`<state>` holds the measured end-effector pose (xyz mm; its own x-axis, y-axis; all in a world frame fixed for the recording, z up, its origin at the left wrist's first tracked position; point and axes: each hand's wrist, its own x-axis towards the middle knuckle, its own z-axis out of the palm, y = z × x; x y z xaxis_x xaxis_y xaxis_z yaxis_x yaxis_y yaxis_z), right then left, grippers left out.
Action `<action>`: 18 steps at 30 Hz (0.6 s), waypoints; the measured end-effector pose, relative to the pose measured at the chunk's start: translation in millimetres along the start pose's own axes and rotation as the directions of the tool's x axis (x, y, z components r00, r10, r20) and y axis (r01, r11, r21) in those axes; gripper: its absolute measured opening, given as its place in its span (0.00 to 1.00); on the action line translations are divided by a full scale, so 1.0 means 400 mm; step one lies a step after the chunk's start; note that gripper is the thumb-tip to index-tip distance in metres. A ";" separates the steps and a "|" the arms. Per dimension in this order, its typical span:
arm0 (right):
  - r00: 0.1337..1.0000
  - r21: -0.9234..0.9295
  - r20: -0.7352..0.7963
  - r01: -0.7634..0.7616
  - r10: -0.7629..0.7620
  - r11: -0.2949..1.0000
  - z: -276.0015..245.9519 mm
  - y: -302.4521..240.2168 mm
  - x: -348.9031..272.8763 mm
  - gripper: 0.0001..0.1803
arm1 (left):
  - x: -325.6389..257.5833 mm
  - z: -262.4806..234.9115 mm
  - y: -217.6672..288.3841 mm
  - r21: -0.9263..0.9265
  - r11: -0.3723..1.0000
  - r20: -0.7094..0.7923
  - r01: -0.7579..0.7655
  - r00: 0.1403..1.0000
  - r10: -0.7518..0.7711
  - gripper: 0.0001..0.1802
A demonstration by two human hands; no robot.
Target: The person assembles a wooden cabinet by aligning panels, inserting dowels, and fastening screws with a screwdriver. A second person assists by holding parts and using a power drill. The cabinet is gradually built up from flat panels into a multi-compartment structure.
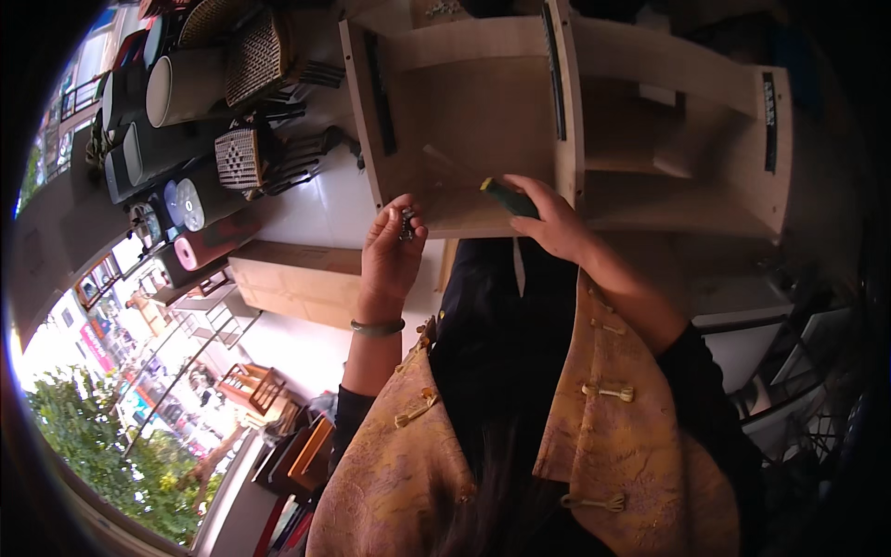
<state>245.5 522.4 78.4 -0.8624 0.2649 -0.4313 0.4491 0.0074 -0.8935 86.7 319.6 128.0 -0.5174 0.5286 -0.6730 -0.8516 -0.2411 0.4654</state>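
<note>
My left hand is closed, pinching a little cluster of silver metal pieces that look like screws; their exact kind is too small to tell. To its right, my right hand wraps round a dark green tool handle with a yellow end pointing to the left. Whether the tool has a blade is hidden. Both hands are at the near edge of a light wooden cabinet frame. Black metal drawer slides are fixed to its upright panels.
A long cardboard box lies on the floor to the left. Beyond it stand woven stools and several cylindrical bins or seats. A wooden chair is at the lower left, near a bright window opening. White panels lean at the right.
</note>
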 end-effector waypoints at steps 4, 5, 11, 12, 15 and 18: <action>0.964 0.171 -0.192 -0.152 0.185 0.973 -0.088 0.023 -0.049 0.25 | 0.039 0.027 -0.065 -0.117 0.992 0.149 0.057 0.988 -0.039 0.14; 0.952 0.124 -0.244 -0.158 0.184 0.980 -0.106 0.029 -0.042 0.23 | 0.041 0.026 -0.080 -0.141 0.987 0.171 0.073 0.984 -0.049 0.14; 0.935 0.177 -0.247 -0.216 0.256 0.960 -0.121 0.017 -0.023 0.15 | -0.003 -0.044 -0.119 -0.142 0.989 0.086 0.030 0.996 -0.018 0.11; 0.934 0.221 -0.192 -0.257 0.300 0.941 -0.114 0.006 -0.018 0.15 | -0.015 -0.059 -0.116 -0.145 0.989 0.078 0.032 0.997 -0.021 0.09; 0.979 0.057 -0.088 -0.182 0.186 0.982 -0.063 -0.038 0.012 0.16 | -0.053 -0.082 -0.115 -0.114 0.993 0.017 0.003 1.000 -0.001 0.07; 0.981 -0.171 0.024 0.193 -0.192 0.966 0.019 -0.087 0.026 0.19 | -0.061 -0.074 -0.118 -0.017 1.000 0.010 -0.017 1.000 0.018 0.11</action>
<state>219.1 517.6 103.9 -0.9380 0.2352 -0.2548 0.3072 0.2229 -0.9252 137.1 294.1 105.4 -0.5314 0.5323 -0.6590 -0.8438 -0.2637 0.4674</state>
